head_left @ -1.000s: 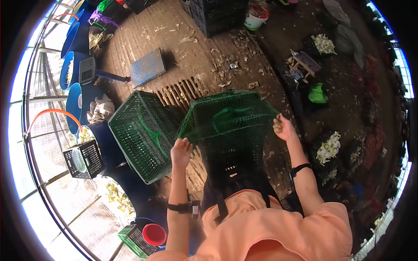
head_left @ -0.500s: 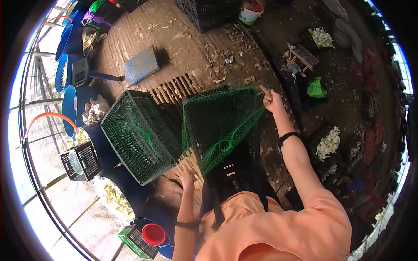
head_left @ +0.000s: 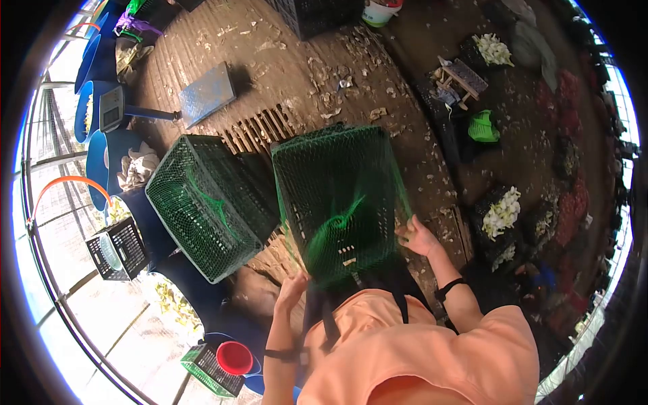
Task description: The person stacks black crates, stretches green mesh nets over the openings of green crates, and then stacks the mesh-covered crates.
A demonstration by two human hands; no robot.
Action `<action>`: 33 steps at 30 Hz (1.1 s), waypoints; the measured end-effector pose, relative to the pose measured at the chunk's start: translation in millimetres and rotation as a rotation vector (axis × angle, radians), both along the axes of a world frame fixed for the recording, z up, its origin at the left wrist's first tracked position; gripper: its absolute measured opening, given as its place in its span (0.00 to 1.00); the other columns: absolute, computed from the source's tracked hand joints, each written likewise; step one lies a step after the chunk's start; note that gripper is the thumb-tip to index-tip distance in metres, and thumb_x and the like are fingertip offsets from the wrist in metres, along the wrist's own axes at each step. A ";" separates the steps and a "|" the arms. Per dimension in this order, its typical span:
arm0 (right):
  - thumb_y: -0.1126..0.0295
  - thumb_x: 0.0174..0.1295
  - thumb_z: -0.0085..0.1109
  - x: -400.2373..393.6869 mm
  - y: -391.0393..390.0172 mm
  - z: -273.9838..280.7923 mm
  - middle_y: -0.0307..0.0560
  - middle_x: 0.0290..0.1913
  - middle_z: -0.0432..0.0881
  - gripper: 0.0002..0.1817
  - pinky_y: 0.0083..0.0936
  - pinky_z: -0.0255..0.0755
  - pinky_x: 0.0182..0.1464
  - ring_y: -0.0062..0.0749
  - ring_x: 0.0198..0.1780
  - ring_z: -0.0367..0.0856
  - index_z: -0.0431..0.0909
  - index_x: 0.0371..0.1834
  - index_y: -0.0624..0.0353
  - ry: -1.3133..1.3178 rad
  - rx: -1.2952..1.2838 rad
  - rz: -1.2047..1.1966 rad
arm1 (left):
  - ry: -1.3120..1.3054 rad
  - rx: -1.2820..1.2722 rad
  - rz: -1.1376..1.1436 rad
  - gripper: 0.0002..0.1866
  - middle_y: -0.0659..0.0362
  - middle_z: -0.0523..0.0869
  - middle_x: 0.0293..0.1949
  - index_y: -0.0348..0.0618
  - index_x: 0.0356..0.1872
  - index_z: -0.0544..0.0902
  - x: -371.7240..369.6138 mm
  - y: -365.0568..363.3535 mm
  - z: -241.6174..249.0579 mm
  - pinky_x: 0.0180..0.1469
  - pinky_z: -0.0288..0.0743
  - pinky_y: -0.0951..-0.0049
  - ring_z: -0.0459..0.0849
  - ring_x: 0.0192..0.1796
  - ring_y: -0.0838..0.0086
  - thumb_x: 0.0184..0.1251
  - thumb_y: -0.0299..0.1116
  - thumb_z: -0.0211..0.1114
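Note:
A green mesh net [head_left: 344, 182] is spread over a dark plastic crate [head_left: 351, 262] directly in front of my body, with a bunched swirl of mesh near its middle. My left hand [head_left: 290, 290] is closed on the net's edge at the crate's near left corner. On the right side, my right hand [head_left: 420, 239] pinches the net's edge, which stretches down to its fingers. To the left stands another crate [head_left: 209, 202], also covered with green netting and close beside the first one.
A platform scale [head_left: 208, 94] with a display [head_left: 111, 109] stands ahead left. Blue barrels [head_left: 108, 158] line the left side. A red basin [head_left: 234, 358] sits low left. Crates of pale vegetables [head_left: 501, 212] lie to the right. Scraps litter the wooden floor [head_left: 270, 67].
My right hand has come down and nearer my body, drawing the net over the crate's near right side. My left hand has moved to the crate's near left corner and closed on the net.

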State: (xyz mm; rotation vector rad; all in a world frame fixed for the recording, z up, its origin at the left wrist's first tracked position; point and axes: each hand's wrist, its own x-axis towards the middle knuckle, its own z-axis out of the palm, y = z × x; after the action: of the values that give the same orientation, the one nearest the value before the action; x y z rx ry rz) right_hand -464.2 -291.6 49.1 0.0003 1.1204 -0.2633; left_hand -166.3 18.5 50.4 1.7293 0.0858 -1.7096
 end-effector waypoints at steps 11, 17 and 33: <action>0.54 0.60 0.58 -34.0 61.1 -52.9 0.31 0.15 0.54 0.19 0.24 0.66 0.31 0.22 0.21 0.58 0.69 0.18 0.53 -0.016 0.098 -0.015 | 0.403 0.066 0.834 0.21 0.70 0.55 0.13 0.56 0.17 0.63 -46.9 37.5 -21.0 0.29 0.60 0.77 0.57 0.18 0.80 0.67 0.51 0.54; 0.49 0.63 0.52 -17.4 63.2 -77.2 0.33 0.11 0.51 0.25 0.24 0.63 0.26 0.22 0.16 0.53 0.62 0.13 0.51 0.200 0.075 -0.146 | 0.097 0.270 0.757 0.19 0.61 0.79 0.37 0.40 0.47 0.76 -58.2 31.2 -68.7 0.33 0.71 0.79 0.76 0.33 0.77 0.67 0.47 0.56; 0.59 0.66 0.46 -38.1 88.4 -199.9 0.43 0.48 0.78 0.21 0.32 0.71 0.45 0.33 0.44 0.76 0.73 0.56 0.58 0.372 -0.004 -0.140 | 0.181 0.003 0.793 0.18 0.59 0.81 0.47 0.39 0.54 0.73 -50.6 -5.8 -115.6 0.49 0.73 0.72 0.79 0.48 0.69 0.68 0.38 0.50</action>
State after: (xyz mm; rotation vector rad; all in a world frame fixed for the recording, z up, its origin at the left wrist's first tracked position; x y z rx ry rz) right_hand -502.3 -203.2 -150.7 0.0273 1.4927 -0.4016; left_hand -217.0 12.7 -65.2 1.2733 0.7489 -1.2448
